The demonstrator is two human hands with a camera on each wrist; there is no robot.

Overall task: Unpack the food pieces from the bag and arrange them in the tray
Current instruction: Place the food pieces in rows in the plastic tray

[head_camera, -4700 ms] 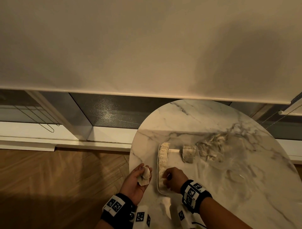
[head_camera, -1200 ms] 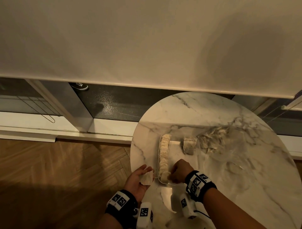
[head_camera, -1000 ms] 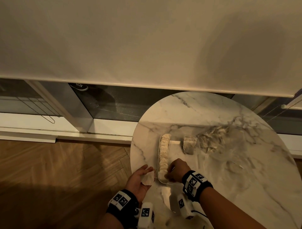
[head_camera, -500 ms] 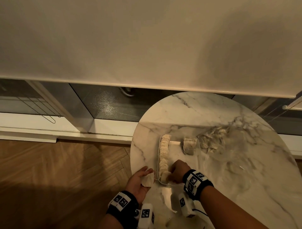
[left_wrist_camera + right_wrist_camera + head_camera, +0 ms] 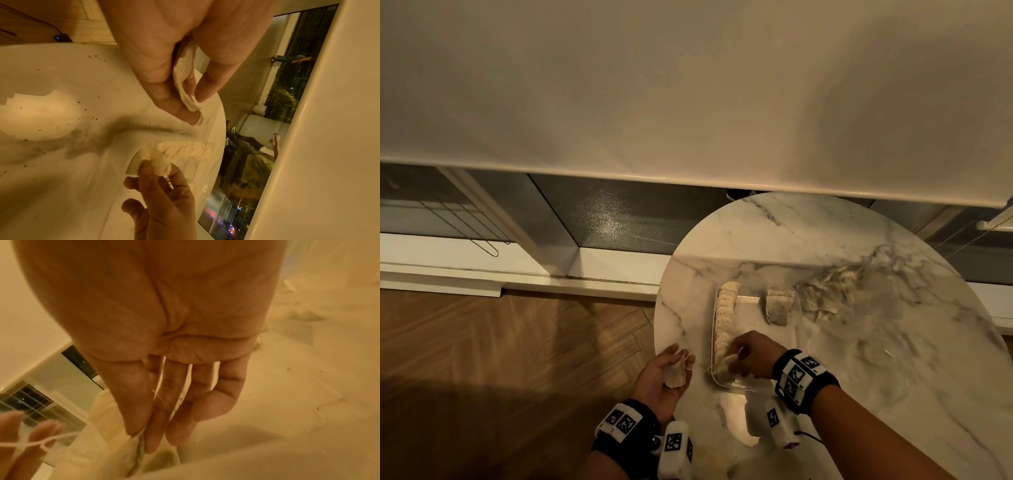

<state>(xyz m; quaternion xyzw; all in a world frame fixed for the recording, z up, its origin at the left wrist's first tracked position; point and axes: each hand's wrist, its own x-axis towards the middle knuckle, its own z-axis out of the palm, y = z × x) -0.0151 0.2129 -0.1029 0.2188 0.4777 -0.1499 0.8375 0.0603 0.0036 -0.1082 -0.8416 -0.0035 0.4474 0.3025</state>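
Observation:
A clear tray lies on the marble table. Along its left side runs a row of pale food pieces, and a short stack stands at its far right. My right hand pinches one piece at the near end of the row; the left wrist view shows that piece against the row. My left hand hovers at the table's left edge and holds another piece with a thin string. The clear bag with more pieces lies right of the tray.
The round table's edge curves close past my left hand, with wooden floor below it. A lowered white blind and a window sill stand behind the table. Dark crumbs dot the tabletop near me.
Both hands stay almost where they were. The right hand has shifted slightly at the near end of the row with its piece; the left hand still holds its piece.

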